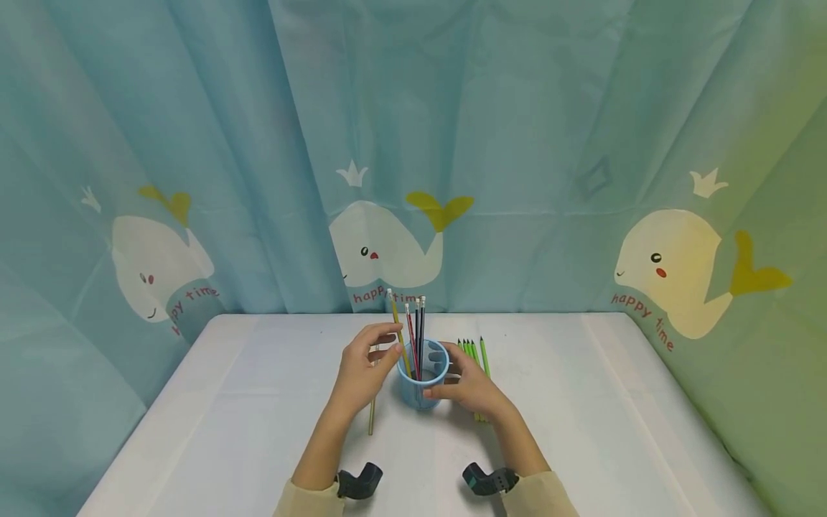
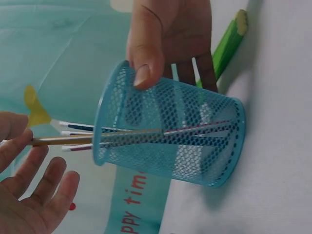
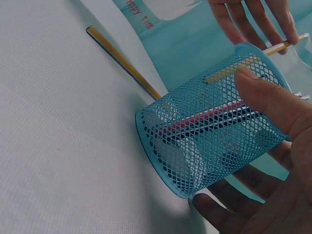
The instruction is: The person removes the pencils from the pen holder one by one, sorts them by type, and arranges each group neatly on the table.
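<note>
A light blue mesh pencil cup (image 1: pixel 416 397) stands on the table, and my right hand (image 1: pixel 477 393) grips its right side. In the right wrist view the thumb lies along the mesh wall (image 3: pixel 204 112), with the other fingers round the far side. My left hand (image 1: pixel 359 370) pinches a yellow pencil (image 2: pixel 54 141) near its upper end, above the rim. That pencil's lower part is inside the cup. Beside it in the cup lean a red pencil (image 1: pixel 410 323) and dark pencils (image 1: pixel 420 323) with white tips.
Another yellow pencil (image 3: pixel 122 61) lies on the white table (image 1: pixel 258 416) left of the cup, partly behind my left hand. Several green pencils (image 1: pixel 484 357) lie to the right, partly covered by my right hand. A blue curtain (image 1: pixel 517 143) with whale prints hangs behind the table.
</note>
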Motion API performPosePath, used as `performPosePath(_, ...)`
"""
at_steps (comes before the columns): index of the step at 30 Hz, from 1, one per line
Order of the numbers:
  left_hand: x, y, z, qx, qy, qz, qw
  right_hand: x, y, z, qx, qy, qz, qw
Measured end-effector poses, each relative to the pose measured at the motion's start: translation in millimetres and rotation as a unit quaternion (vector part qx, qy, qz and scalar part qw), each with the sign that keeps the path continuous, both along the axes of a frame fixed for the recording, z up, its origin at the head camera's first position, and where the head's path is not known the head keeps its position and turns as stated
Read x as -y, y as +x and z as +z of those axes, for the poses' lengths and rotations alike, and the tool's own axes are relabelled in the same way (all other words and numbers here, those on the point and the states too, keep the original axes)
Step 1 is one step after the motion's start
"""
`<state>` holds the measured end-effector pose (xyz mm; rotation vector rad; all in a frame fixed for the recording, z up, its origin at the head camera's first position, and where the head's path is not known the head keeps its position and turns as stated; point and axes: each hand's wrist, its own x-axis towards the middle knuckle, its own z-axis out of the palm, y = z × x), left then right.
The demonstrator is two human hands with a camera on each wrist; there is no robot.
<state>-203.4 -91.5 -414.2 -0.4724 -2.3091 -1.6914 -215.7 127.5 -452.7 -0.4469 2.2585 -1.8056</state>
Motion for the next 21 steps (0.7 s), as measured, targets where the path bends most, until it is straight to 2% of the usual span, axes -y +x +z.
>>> performPosePath(4,2.0,2.3,5.1,-0.01,0.006,0.004,0.9999,-2.2,-9.1,-16.2,-0.001,0.002,-0.004,1.0)
performPosePath(6,2.7,3.0,7.2,-0.019,0.01,0.002,0.9998,-3.4,-10.6,-19.0,-0.001,-0.001,-0.004,1.0)
performPosePath(21,7.6,12.5,23.6,-0.047,0.034,0.006,0.9983,-3.6,-11.0,-19.8,0.0,0.013,-0.007,0.9999)
